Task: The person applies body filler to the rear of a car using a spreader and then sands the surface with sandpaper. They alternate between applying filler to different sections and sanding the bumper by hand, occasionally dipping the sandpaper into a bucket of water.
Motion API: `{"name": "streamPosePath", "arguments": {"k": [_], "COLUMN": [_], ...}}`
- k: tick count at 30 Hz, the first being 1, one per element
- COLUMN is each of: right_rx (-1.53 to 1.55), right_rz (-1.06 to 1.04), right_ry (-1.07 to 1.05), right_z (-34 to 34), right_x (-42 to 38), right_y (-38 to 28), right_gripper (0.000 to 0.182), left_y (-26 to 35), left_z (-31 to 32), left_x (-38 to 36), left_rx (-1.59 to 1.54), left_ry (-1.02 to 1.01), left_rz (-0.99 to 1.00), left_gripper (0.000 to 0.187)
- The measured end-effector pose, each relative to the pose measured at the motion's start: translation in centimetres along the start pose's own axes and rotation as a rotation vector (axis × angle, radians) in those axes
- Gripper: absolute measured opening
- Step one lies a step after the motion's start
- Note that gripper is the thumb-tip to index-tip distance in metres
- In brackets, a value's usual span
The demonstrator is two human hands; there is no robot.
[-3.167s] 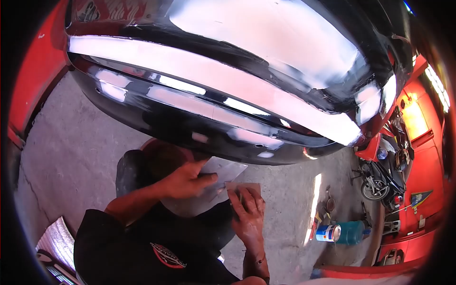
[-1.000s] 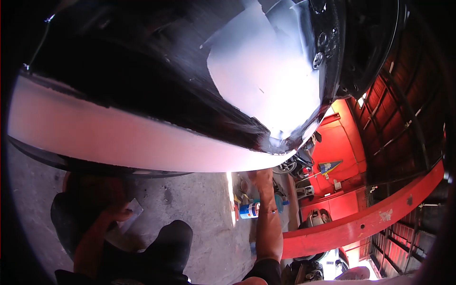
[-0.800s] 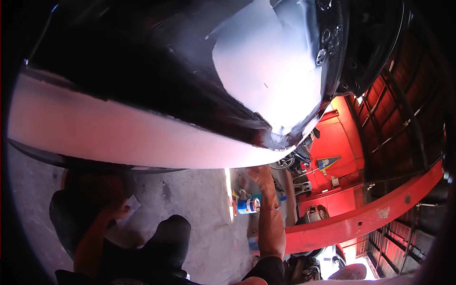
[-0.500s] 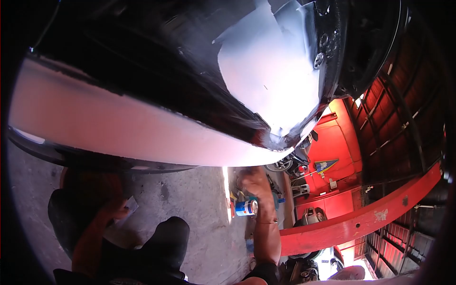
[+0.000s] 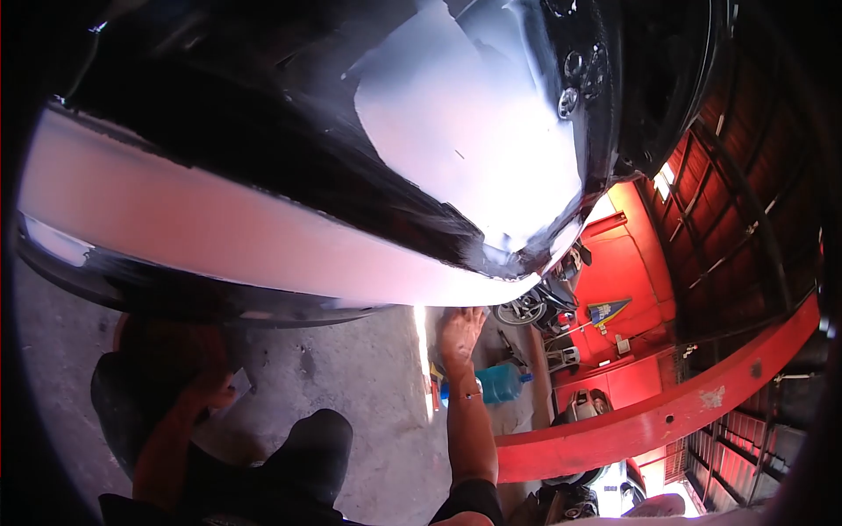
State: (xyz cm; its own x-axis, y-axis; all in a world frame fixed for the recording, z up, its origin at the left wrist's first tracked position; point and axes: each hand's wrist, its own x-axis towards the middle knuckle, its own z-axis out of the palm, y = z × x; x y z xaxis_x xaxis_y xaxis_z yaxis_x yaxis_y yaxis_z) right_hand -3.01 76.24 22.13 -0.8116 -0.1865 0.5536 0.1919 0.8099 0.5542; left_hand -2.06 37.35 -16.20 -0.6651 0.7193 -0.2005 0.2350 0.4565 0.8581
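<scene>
A black car body panel (image 5: 263,158) with pale filler or primer patches fills the upper view. One patch (image 5: 456,131) is broad and white; a long pinkish-white strip (image 5: 202,219) runs along the lower edge. At the right end of this strip, my right hand (image 5: 462,335) reaches up with fingers stretched out, fingertips right at the edge. At lower left, my left hand (image 5: 209,391) is closed on a small white flat piece (image 5: 235,386), close to my dark-clothed leg.
A blue water jug (image 5: 502,384) lies beyond my right forearm on the concrete floor (image 5: 368,377). A curved red beam (image 5: 631,434) crosses the lower right. Further back are a motorcycle wheel (image 5: 521,309) and a red wall (image 5: 627,272).
My right hand has shifted left along the panel edge, its fingers now clearer. My forearm now covers most of the blue can and uncovers the water jug. My left hand has barely moved.
</scene>
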Motion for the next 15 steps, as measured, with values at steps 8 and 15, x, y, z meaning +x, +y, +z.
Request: {"name": "streamPosePath", "arguments": {"k": [8,15], "right_rx": [-0.044,0.104], "right_rz": [-0.063,-0.024], "right_ry": [-0.116,-0.135], "right_z": [-4.4,-4.9], "right_x": [-1.4,3.8], "right_y": [0.6,2.1], "right_gripper": [0.046,0.039], "left_y": [-0.2,-0.3], "left_z": [0.3,0.6], "left_x": [0.0,-0.5], "left_rx": [-0.058,-0.050], "left_ry": [0.003,0.036], "left_rz": [-0.056,-0.027], "left_gripper": [0.031,0.029]}}
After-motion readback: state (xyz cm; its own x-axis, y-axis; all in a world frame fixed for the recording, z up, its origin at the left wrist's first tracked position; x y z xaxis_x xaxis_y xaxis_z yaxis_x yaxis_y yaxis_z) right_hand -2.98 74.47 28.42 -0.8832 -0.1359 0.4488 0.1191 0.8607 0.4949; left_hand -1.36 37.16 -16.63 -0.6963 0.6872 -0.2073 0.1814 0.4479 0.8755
